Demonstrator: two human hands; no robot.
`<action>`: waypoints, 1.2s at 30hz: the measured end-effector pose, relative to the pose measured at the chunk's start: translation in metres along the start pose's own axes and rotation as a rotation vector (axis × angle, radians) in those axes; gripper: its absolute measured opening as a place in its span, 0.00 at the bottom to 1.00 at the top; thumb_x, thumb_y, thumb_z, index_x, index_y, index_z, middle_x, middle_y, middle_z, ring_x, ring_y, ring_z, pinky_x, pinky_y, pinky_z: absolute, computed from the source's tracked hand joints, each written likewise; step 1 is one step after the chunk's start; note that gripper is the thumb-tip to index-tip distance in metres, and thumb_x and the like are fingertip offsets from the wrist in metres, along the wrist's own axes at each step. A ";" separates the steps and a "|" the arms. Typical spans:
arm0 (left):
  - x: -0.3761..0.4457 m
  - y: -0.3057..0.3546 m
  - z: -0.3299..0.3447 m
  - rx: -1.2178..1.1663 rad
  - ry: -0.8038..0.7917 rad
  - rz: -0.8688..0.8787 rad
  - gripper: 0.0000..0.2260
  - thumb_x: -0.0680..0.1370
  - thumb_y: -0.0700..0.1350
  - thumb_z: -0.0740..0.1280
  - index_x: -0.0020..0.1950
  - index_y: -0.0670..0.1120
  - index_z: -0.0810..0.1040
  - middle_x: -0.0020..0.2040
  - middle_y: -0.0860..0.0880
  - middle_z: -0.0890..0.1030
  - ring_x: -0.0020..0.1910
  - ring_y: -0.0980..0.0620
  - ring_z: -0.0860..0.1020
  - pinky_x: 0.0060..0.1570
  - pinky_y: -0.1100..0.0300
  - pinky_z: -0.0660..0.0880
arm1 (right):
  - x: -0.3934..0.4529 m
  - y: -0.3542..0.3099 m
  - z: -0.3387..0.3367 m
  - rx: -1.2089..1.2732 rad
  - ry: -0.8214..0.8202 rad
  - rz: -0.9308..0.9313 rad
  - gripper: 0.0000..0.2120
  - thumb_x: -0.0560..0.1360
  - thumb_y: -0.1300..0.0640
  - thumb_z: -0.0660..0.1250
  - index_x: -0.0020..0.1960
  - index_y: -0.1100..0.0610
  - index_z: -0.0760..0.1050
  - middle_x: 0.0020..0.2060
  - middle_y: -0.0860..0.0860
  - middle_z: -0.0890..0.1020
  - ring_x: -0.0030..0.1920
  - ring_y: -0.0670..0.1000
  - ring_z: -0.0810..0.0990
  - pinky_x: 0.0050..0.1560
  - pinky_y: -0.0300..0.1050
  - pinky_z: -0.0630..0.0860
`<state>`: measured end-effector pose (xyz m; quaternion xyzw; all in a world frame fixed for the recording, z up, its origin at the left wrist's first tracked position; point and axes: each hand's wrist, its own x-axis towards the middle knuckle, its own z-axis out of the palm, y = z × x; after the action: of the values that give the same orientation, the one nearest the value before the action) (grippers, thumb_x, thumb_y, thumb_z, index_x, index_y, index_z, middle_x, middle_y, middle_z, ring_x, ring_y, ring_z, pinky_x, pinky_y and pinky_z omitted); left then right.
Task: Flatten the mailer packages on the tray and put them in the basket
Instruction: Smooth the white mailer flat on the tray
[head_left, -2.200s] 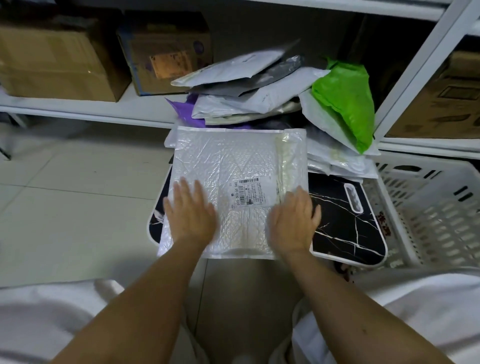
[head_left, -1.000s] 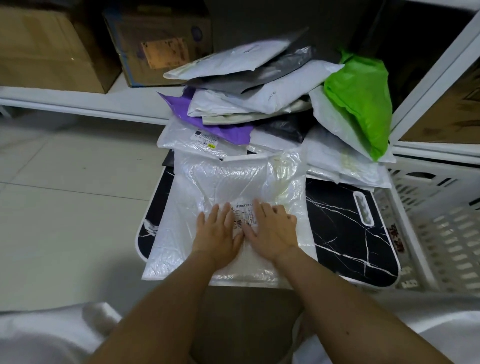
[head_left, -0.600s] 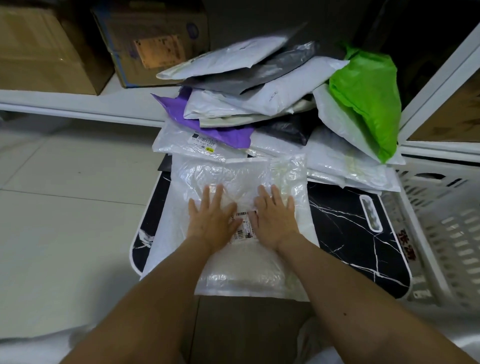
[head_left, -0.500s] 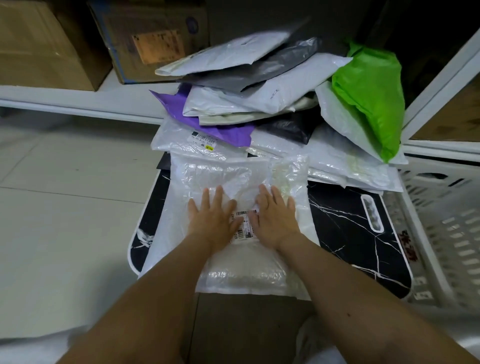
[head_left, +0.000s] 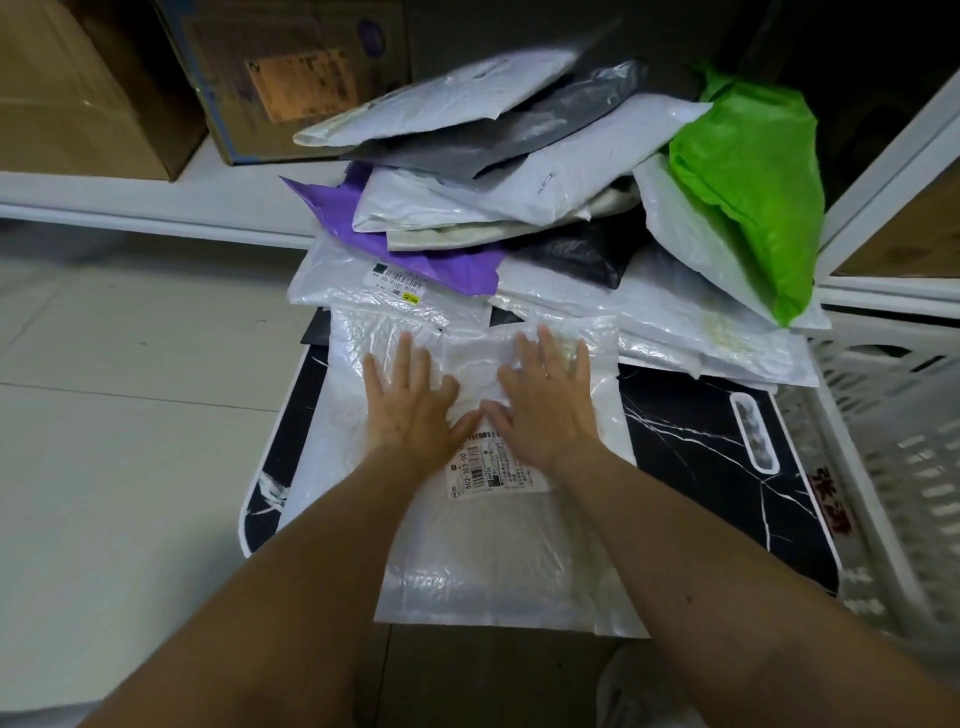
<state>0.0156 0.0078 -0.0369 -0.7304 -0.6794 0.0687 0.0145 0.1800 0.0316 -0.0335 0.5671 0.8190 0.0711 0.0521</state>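
Head view: both hands lie flat with straight fingers on a clear mailer (head_left: 483, 525) atop the tray (head_left: 727, 467), left hand (head_left: 410, 410) and right hand (head_left: 545, 405) side by side, thumbs almost touching above its label (head_left: 496, 470), which reads "502-303-00". The mailer's near edge overhangs the tray's near rim, while bare black marbled tray shows to its right, up to a slotted handle. A pile (head_left: 545, 197) of white, grey, purple and green mailers crowds the tray's far edge, and the white basket (head_left: 904, 457) stands just beside its right edge, with red characters I cannot read there.
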 end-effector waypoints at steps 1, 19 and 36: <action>0.001 -0.004 0.004 -0.010 -0.030 0.000 0.31 0.75 0.72 0.43 0.72 0.58 0.62 0.78 0.42 0.45 0.76 0.37 0.40 0.68 0.31 0.43 | 0.001 0.001 0.004 0.036 -0.047 -0.002 0.31 0.79 0.35 0.44 0.75 0.52 0.61 0.78 0.55 0.51 0.78 0.60 0.42 0.72 0.68 0.39; -0.019 -0.003 0.003 -0.138 -0.166 -0.370 0.26 0.82 0.56 0.42 0.78 0.51 0.43 0.78 0.37 0.42 0.76 0.36 0.40 0.72 0.36 0.43 | -0.014 -0.044 -0.018 0.280 -0.226 0.495 0.30 0.82 0.50 0.51 0.79 0.57 0.43 0.77 0.62 0.42 0.76 0.65 0.37 0.71 0.70 0.40; -0.084 -0.014 0.027 -0.198 -0.162 -0.057 0.35 0.74 0.70 0.36 0.76 0.55 0.33 0.77 0.44 0.34 0.75 0.39 0.33 0.72 0.37 0.39 | -0.073 -0.054 0.008 0.414 -0.180 0.347 0.28 0.81 0.39 0.41 0.79 0.45 0.42 0.78 0.50 0.40 0.77 0.56 0.37 0.74 0.64 0.38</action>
<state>-0.0074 -0.0763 -0.0551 -0.7007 -0.7023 0.0596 -0.1108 0.1577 -0.0548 -0.0505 0.7014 0.6988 -0.1406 -0.0053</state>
